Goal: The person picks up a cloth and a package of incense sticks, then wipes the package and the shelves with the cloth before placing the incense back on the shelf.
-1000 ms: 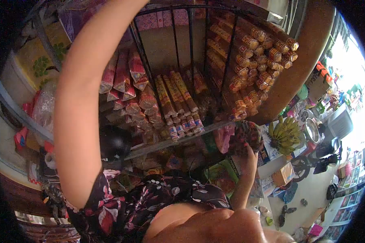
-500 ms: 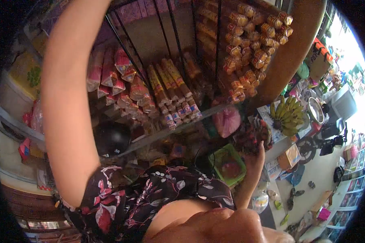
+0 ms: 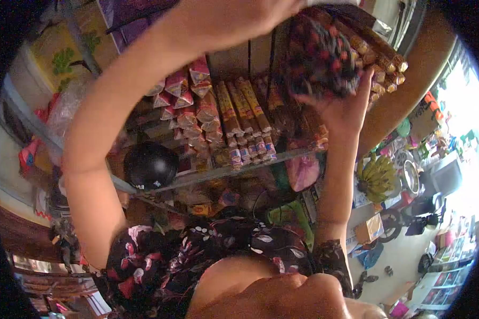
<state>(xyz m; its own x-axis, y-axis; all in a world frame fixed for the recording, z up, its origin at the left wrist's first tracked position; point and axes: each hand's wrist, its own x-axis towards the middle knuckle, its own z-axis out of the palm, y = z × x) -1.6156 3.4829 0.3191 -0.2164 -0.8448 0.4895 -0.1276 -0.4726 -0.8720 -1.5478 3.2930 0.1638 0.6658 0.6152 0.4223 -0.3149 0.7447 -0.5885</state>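
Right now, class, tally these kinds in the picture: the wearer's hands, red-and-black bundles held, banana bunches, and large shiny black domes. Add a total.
Hands: 2 (left hand, right hand)
Red-and-black bundle: 1
Banana bunch: 1
Shiny black dome: 1
Total: 5

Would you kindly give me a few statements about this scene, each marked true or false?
1. The right hand holds a dark, red-flecked bundle. True.
2. The left hand hangs low in the picture. False: it is raised near the upper edge.
3. In the picture, the bananas lie left of the black, rounded object. False: they lie to its right.
4. The pink bag appears below the bundle. True.
5. The person's top is plain white. False: it is dark with a floral print.
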